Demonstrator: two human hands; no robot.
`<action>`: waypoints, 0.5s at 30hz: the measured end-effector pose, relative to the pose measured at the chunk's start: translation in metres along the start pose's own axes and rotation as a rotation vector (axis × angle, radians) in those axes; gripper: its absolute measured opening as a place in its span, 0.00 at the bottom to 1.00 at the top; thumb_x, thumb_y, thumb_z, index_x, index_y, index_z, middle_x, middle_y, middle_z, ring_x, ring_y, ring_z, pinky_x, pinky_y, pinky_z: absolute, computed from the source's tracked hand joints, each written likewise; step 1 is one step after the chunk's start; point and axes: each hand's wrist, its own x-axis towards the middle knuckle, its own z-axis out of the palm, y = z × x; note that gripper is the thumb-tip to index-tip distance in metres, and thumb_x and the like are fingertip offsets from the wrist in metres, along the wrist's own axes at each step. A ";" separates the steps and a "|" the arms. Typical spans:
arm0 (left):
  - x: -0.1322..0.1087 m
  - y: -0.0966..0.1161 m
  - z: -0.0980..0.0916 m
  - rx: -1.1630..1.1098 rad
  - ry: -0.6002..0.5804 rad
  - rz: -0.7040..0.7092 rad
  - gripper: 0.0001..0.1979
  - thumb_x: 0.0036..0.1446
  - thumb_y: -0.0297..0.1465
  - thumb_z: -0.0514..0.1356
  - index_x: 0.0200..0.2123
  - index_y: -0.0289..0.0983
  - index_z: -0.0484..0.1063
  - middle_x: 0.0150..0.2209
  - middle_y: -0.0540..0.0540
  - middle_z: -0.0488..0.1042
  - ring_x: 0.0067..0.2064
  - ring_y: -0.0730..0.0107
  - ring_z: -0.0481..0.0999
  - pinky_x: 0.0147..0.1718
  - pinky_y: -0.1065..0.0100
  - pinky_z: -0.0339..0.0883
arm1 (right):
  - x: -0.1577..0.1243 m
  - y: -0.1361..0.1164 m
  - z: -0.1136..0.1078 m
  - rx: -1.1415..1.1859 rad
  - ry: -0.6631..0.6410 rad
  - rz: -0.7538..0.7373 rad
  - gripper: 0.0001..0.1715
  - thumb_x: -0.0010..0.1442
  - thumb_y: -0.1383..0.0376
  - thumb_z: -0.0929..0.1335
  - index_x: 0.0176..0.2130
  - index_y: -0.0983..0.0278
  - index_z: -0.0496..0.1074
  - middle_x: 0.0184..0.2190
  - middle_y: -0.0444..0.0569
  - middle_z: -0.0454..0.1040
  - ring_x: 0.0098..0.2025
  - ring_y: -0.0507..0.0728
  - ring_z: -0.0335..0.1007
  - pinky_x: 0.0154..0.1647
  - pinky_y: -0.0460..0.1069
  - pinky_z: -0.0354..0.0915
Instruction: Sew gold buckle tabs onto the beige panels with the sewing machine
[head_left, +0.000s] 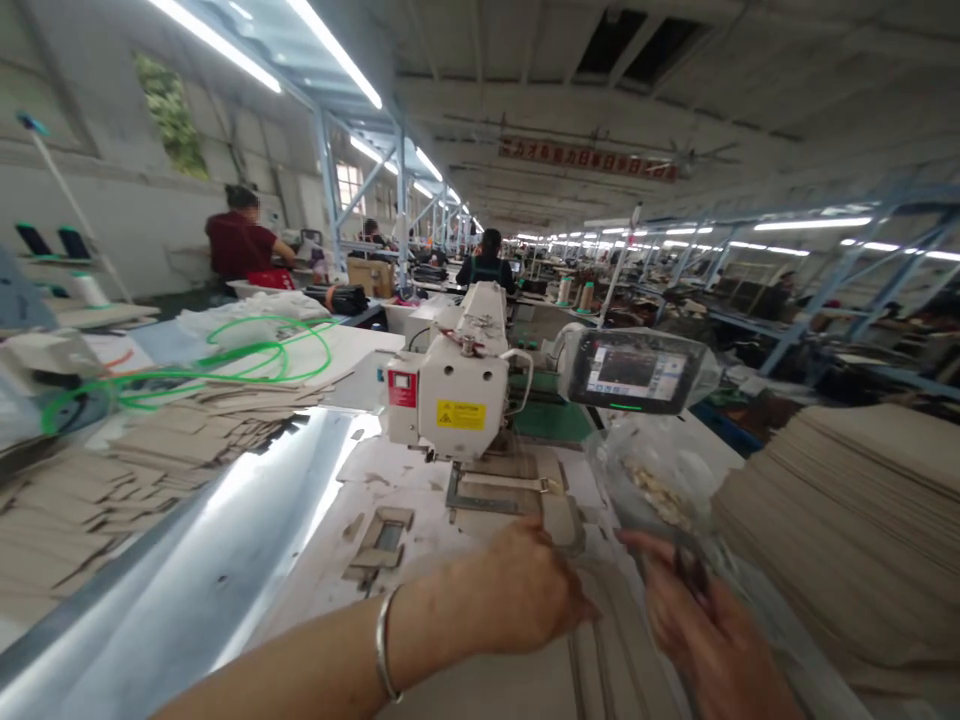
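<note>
Factory table (300,590) before a sewing machine (450,390): left hand (525,590) rests on beige strips (600,660) at the near edge, its grip hidden; right hand (705,630) beside it pinches a dark object (690,570) (too blurred to name)

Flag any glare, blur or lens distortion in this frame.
Head view: strong glare off the metal strip left of the sewing machine, mirroring the ceiling tube lights; wide-angle bending bows straight lines toward the borders; the left hand and right hand are motion-smeared, so their grip is unreadable; the machine's yellow label is fairly sharp.
</note>
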 end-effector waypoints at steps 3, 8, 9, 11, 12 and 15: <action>0.020 0.011 0.016 0.009 -0.041 0.102 0.17 0.64 0.38 0.57 0.25 0.39 0.74 0.23 0.46 0.76 0.26 0.60 0.76 0.29 0.58 0.65 | 0.064 -0.008 0.016 0.142 -0.044 0.137 0.26 0.53 0.49 0.70 0.44 0.65 0.74 0.29 0.49 0.74 0.16 0.48 0.60 0.12 0.42 0.46; 0.026 0.014 0.038 0.021 -0.158 0.169 0.16 0.63 0.36 0.57 0.23 0.39 0.74 0.22 0.47 0.75 0.25 0.60 0.74 0.24 0.59 0.62 | 0.117 -0.018 0.062 0.367 -0.430 0.377 0.17 0.56 0.57 0.69 0.42 0.66 0.71 0.26 0.45 0.73 0.14 0.45 0.55 0.12 0.41 0.40; 0.024 0.012 0.037 0.027 -0.181 0.183 0.15 0.62 0.35 0.58 0.23 0.39 0.74 0.22 0.47 0.75 0.25 0.61 0.74 0.25 0.59 0.64 | 0.120 -0.015 0.067 0.425 -0.454 0.373 0.16 0.56 0.57 0.70 0.40 0.66 0.71 0.22 0.41 0.69 0.14 0.44 0.52 0.12 0.40 0.39; 0.017 0.007 0.028 0.034 -0.209 0.215 0.11 0.60 0.33 0.59 0.26 0.38 0.73 0.27 0.46 0.76 0.31 0.61 0.75 0.33 0.58 0.68 | 0.121 -0.007 0.073 0.510 -0.402 0.322 0.17 0.53 0.57 0.71 0.38 0.66 0.71 0.16 0.34 0.58 0.13 0.43 0.45 0.12 0.40 0.37; 0.013 0.004 0.020 0.029 -0.222 0.221 0.07 0.58 0.32 0.61 0.28 0.37 0.74 0.30 0.45 0.77 0.35 0.61 0.75 0.40 0.58 0.69 | 0.121 -0.002 0.074 0.531 -0.351 0.292 0.18 0.52 0.56 0.72 0.37 0.66 0.70 0.15 0.31 0.53 0.13 0.43 0.41 0.13 0.40 0.36; 0.001 -0.011 -0.017 -0.025 -0.306 0.157 0.09 0.52 0.32 0.64 0.37 0.34 0.74 0.38 0.43 0.77 0.45 0.60 0.74 0.54 0.58 0.64 | 0.119 0.007 0.072 0.528 -0.262 0.231 0.22 0.50 0.52 0.73 0.37 0.65 0.70 0.14 0.29 0.48 0.14 0.43 0.36 0.13 0.41 0.35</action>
